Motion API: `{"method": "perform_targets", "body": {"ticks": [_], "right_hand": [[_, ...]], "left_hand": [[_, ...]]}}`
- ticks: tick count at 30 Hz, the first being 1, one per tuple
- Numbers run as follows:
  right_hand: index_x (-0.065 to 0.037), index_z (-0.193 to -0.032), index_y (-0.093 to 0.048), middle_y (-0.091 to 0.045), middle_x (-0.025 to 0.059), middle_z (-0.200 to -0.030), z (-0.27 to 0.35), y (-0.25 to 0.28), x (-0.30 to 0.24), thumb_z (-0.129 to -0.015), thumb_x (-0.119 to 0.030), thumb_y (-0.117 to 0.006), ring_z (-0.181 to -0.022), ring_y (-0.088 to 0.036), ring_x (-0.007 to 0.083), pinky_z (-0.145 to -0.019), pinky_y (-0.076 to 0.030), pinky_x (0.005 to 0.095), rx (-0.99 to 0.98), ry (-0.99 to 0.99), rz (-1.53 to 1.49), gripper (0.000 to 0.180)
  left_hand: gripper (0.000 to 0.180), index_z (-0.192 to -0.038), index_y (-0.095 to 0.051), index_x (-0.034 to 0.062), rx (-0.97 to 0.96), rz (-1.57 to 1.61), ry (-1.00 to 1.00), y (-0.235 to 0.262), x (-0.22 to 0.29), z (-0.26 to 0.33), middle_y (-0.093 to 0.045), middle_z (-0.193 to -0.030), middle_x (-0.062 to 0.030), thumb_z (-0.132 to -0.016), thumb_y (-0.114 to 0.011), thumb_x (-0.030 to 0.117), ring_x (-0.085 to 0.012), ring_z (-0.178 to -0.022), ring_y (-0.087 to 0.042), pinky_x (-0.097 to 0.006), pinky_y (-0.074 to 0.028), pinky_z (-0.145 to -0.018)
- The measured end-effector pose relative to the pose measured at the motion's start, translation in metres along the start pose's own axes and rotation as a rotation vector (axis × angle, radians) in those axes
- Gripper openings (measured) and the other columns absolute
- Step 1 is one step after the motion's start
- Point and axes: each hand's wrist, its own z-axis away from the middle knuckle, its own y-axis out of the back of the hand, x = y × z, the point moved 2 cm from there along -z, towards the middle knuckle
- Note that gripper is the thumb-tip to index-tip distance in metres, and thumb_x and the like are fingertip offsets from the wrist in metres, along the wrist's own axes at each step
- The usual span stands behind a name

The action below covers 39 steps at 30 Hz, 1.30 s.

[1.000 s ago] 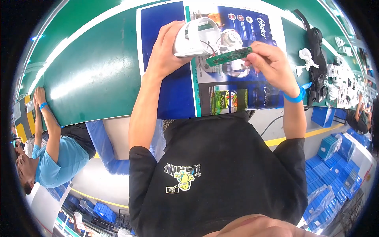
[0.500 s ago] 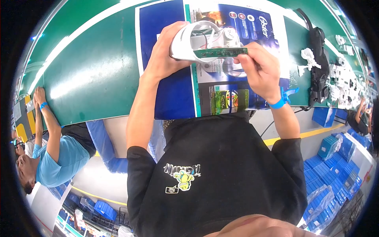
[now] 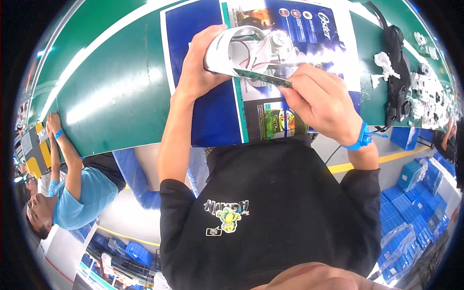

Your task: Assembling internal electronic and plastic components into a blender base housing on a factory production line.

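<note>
My left hand is wrapped round a white plastic housing, holding it up with its opening toward the right. Thin red and dark wires show inside that opening. Between the fingertips of my right hand is the right end of a narrow green circuit board. The board slants down to the right, its left end at the housing's lower rim; I cannot tell whether it touches. Just beyond the board is a round white part, with wires running near it.
A blue printed cardboard sheet covers the green table under my hands. On the right lie a black strap-like item, crumpled white pieces and many white plastic parts. A person in a light-blue shirt sits at the left.
The circuit board has tilted, its right end dropping lower and nearer to me. My right hand has turned and moved down with it. The left hand keeps its hold on the housing.
</note>
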Motion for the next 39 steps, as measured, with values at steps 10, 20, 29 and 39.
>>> {"method": "perform_targets", "body": {"ticks": [10, 20, 29, 39], "right_hand": [[-0.002, -0.076, -0.054, -0.050, 0.0088, -0.073, -0.004, 0.001, -0.015, -0.073, 0.000, -0.068, -0.059, -0.054, 0.0252, -0.050, -0.044, 0.0347, 0.014, -0.018, 0.020, 0.015], [-0.001, -0.079, -0.055, -0.055, 0.0116, -0.078, -0.012, -0.011, -0.006, -0.073, -0.008, -0.060, -0.071, -0.062, 0.0283, -0.061, -0.052, 0.0355, -0.061, 0.028, 0.096, 0.010], [-0.001, -0.104, -0.061, -0.060, 0.0147, -0.093, -0.021, -0.006, 0.018, -0.073, -0.022, -0.073, -0.088, -0.059, 0.0343, -0.077, -0.047, 0.0419, -0.254, -0.127, -0.193, 0.039], [-0.006, -0.138, -0.039, -0.045, 0.0163, -0.136, -0.052, -0.023, 0.061, -0.070, -0.024, -0.080, -0.127, -0.042, 0.0323, -0.106, -0.033, 0.0384, -0.470, -0.052, -0.336, 0.081]], "left_hand": [[0.088, -0.127, -0.042, 0.0067, 0.035, 0.027, -0.072, -0.003, -0.005, 0.001, -0.052, -0.128, -0.0162, -0.051, -0.088, 0.008, -0.0310, -0.116, -0.052, -0.038, -0.043, -0.099], [0.088, -0.126, -0.045, 0.0089, 0.091, -0.037, -0.102, -0.003, -0.003, -0.002, -0.052, -0.125, -0.0158, -0.049, -0.088, 0.006, -0.0332, -0.114, -0.052, -0.040, -0.046, -0.095], [0.087, -0.125, -0.046, 0.0097, 0.089, -0.044, -0.105, -0.002, -0.001, 0.000, -0.052, -0.125, -0.0129, -0.049, -0.086, 0.003, -0.0324, -0.115, -0.051, -0.040, -0.046, -0.095], [0.079, -0.122, -0.050, 0.0098, 0.036, 0.009, -0.076, -0.001, 0.002, -0.002, -0.053, -0.124, -0.0101, -0.051, -0.083, 0.000, -0.0320, -0.116, -0.051, -0.040, -0.046, -0.095]]}}
